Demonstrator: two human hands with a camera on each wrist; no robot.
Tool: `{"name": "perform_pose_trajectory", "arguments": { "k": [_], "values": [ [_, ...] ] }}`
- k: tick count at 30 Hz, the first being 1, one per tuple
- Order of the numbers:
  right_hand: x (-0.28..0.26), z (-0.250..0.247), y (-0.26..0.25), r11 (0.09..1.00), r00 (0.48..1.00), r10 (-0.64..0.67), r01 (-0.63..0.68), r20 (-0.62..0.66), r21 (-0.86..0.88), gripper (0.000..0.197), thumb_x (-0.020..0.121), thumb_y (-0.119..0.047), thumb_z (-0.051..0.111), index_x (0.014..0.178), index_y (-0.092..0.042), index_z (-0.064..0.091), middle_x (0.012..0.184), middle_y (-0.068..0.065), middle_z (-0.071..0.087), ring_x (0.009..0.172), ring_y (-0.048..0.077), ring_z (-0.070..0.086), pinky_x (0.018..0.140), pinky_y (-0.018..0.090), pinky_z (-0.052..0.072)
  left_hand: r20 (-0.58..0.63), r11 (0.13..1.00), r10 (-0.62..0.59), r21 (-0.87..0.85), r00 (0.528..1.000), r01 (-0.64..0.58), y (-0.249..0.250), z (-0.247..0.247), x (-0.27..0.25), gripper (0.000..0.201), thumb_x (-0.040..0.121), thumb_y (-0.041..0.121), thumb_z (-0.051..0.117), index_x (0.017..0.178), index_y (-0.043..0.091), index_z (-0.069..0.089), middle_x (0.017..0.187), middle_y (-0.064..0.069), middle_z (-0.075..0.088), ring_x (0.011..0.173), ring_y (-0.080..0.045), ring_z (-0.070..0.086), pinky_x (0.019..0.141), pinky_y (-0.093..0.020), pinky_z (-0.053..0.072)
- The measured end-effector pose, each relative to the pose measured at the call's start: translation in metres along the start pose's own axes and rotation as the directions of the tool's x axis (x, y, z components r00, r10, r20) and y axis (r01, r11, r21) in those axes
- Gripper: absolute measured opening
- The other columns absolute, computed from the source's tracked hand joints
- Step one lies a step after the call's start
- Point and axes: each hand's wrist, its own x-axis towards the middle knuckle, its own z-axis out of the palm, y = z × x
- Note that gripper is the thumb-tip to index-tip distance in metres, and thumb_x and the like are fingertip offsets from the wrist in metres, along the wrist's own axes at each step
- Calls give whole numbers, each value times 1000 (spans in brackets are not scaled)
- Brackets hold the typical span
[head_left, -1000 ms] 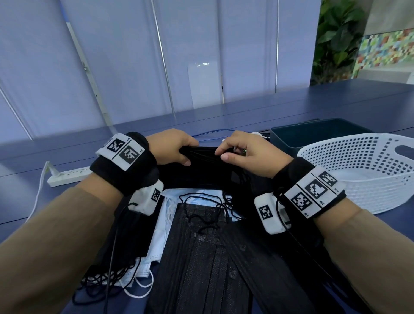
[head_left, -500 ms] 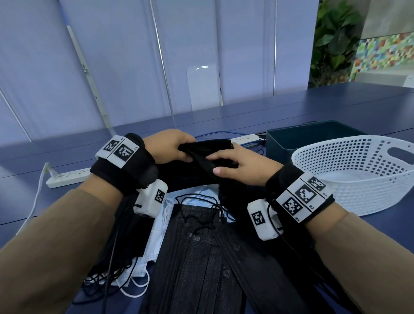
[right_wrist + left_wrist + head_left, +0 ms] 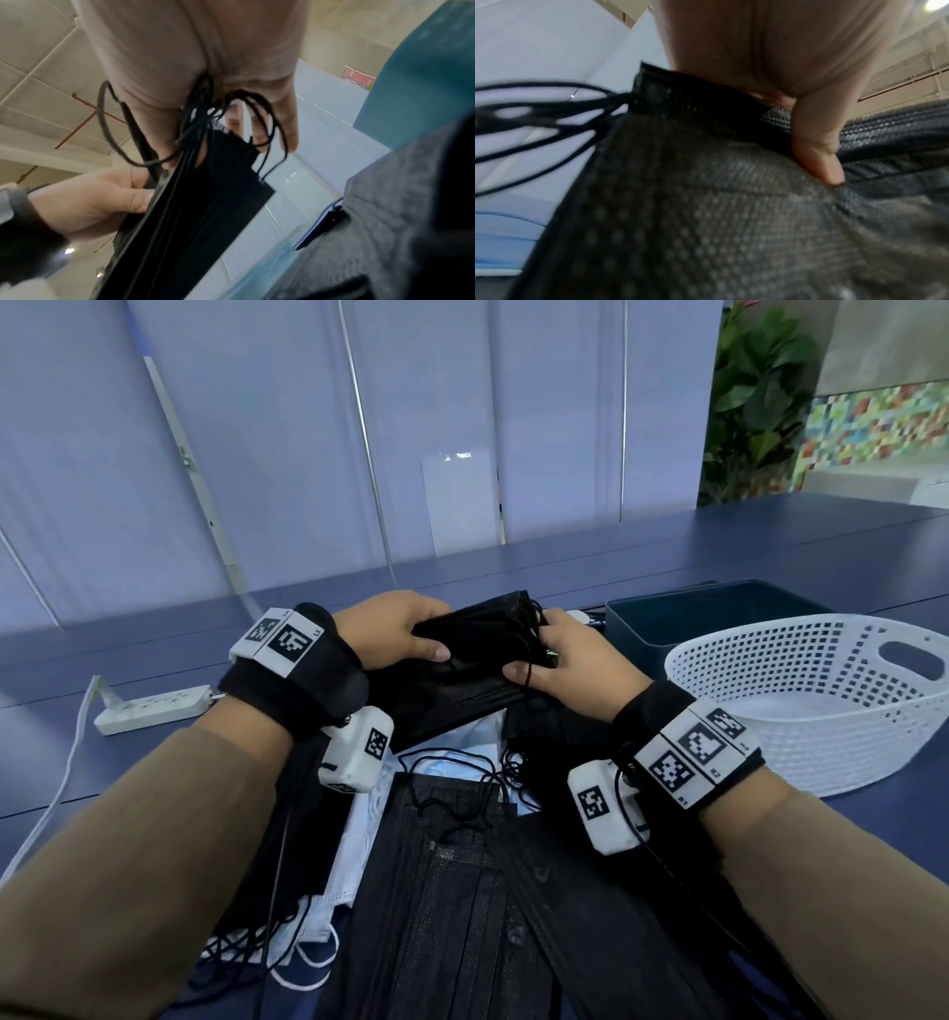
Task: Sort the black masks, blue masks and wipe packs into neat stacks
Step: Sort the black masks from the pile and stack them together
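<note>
My left hand (image 3: 398, 629) grips one end of a bundle of black masks (image 3: 472, 644), thumb pressed on top and fingers curled beneath, while my right hand (image 3: 575, 662) closes round the other end, ear loops trailing over its fingers (image 3: 287, 121). The bundle is held above the dark blue surface (image 3: 770, 541), its edges stacked together in the right wrist view. Below my wrists lie more black masks (image 3: 462, 906), fanned out loosely toward me, with blue masks (image 3: 359, 855) showing from under them on the left amid tangled ear loops. To my right stands a white perforated basket (image 3: 821, 711), a dark teal bin (image 3: 719, 613) just behind it. A white power strip (image 3: 154, 708) rests on the surface to my left.
</note>
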Motion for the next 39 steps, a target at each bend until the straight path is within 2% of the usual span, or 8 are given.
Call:
{"name": "perform_pose_trajectory", "arguments": {
  "k": [5, 12, 19, 22, 26, 28, 33, 39],
  "values": [
    [4, -8, 10, 1000, 995, -24, 24, 94, -1, 17, 84, -22, 66, 70, -14, 58, 93, 4, 57, 87, 14, 56, 84, 30, 43, -17, 996, 9, 87, 1000, -8, -7, 3, -2, 18, 86, 9, 65, 104, 15, 65, 81, 15, 61, 73, 8, 55, 66, 2, 35],
    [2, -18, 6, 967, 997, 34, -18, -62, 253, 24, 87, -15, 63, 65, -20, 53, 104, 2, 65, 95, 10, 59, 90, 26, 41, -24, 973, -51, 223, 998, 55, -19, 7, -5, 22, 88, 12, 62, 111, 11, 62, 104, -5, 66, 95, -20, 58, 75, -23, 34],
    [3, -13, 2, 542, 996, 85, -27, -23, 840, 19, 94, -8, 48, 75, -10, 48, 55, 3, 43, 51, 15, 47, 68, 31, 52, -70, 984, -65, 164, 995, 76, -28, 11, -6, 20, 88, 11, 63, 108, 10, 62, 96, 0, 65, 93, -19, 58, 75, -23, 35],
    [2, -8, 4, 685, 984, 181, -124, -2, 717, 3, 96, -15, 49, 93, -15, 49, 60, 4, 33, 47, 13, 33, 56, 33, 50, -82, 989, -28, 140, 996, 39, -24, 10, -7, 15, 87, 9, 63, 102, 12, 63, 89, 5, 60, 86, -15, 55, 69, -20, 31],
    [0, -1, 8, 833, 952, 240, -302, 189, 463, 56, 86, -41, 59, 134, -28, 34, 72, 4, 40, 53, 11, 45, 68, 40, 54, -58, 984, 11, 176, 998, -1, -13, 6, -5, 13, 88, 10, 63, 100, 13, 62, 86, 6, 59, 82, -13, 53, 61, -6, 34],
    [-3, -3, 3, 905, 955, 173, -251, 243, 342, 64, 83, -40, 63, 138, -33, 29, 76, -6, 46, 58, 1, 53, 66, 25, 55, -7, 977, 7, 213, 1000, -5, -5, 4, -2, 16, 88, 12, 62, 104, 13, 62, 89, 4, 61, 85, -13, 53, 63, -12, 35],
    [0, 3, 2, 987, 990, 47, -66, 137, 144, 42, 67, -36, 82, 101, -37, 57, 102, -13, 64, 95, 2, 61, 80, 15, 50, 90, 952, 17, 304, 996, -44, 15, 6, 8, 27, 87, 15, 63, 114, 11, 61, 103, -5, 66, 91, -19, 57, 73, -25, 38],
    [10, 2, 20, 962, 982, 180, -165, -53, 220, 24, 63, -26, 79, 76, -12, 65, 77, 6, 69, 72, 20, 64, 73, 33, 52, 106, 963, 16, 267, 994, -44, 18, 2, 7, 30, 86, 12, 64, 115, 17, 61, 95, 4, 64, 87, -15, 57, 69, -21, 34]
  ]
}}
